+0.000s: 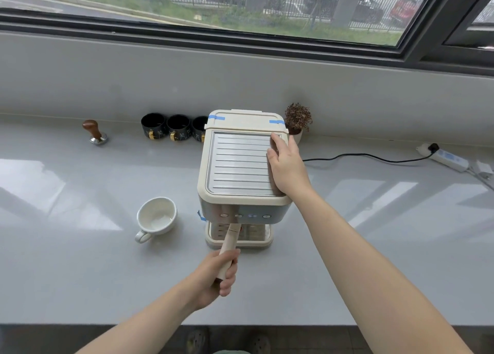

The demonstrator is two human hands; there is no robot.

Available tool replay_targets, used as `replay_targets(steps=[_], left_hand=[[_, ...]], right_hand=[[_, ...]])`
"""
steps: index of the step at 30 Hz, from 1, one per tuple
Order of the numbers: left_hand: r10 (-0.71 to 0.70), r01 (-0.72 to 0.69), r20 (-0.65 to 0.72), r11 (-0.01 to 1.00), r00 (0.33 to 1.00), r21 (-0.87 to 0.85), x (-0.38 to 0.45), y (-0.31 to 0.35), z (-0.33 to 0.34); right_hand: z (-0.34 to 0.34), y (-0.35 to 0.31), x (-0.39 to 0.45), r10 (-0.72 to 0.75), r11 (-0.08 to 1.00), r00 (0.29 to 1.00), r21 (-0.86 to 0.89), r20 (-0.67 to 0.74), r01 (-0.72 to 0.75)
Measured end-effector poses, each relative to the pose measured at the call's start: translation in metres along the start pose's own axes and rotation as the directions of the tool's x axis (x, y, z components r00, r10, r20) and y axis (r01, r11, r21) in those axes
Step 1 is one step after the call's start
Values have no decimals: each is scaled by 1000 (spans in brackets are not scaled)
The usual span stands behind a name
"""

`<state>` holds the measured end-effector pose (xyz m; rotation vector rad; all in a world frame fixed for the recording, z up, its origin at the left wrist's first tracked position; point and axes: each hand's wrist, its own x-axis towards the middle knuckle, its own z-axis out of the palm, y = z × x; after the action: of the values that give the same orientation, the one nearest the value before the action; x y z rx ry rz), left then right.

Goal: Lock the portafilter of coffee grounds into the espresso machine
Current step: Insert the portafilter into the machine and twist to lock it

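Left hand [213, 274] grips portafilter [229, 244]; right hand [287, 163] steadies espresso machine [240, 163].

grey counter [80, 273], espresso machine [240, 163], white cup [156, 218], tamper [95, 133]

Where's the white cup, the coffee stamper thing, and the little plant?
white cup [156, 216]: head view, inside of bowl.
tamper [92, 129]: head view, wooden handle.
little plant [298, 117]: head view, brown leaves.

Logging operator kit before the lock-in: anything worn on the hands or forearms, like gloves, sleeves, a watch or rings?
Nothing worn is visible. The left hand and right hand are bare, without gloves, and both forearms are uncovered to the frame edge. No watch, strap, ring or marking shows.
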<state>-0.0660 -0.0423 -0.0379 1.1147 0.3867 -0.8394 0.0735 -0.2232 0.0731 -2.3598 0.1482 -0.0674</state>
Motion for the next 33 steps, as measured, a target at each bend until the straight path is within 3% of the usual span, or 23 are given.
replay_targets(steps=[4,12,21,29,33], left_hand=[[21,-37,-86,981,996,-189,8,-9,8],[64,-129,-189,925,980,-358,24,-29,35],[123,-206,-306,944,944,-257,25,-33,46],[146,-180,-391,982,909,-52,20,-26,50],[148,-180,-407,983,902,-42,17,-24,53]], right_hand=[[0,-2,0,-25,1000,999,14,-26,26],[1,1,-2,-48,999,998,0,-46,48],[2,1,-1,-43,999,998,1,-40,43],[0,0,-1,-11,1000,1000,14,-23,11],[0,-2,0,-10,1000,1000,6,-11,10]])
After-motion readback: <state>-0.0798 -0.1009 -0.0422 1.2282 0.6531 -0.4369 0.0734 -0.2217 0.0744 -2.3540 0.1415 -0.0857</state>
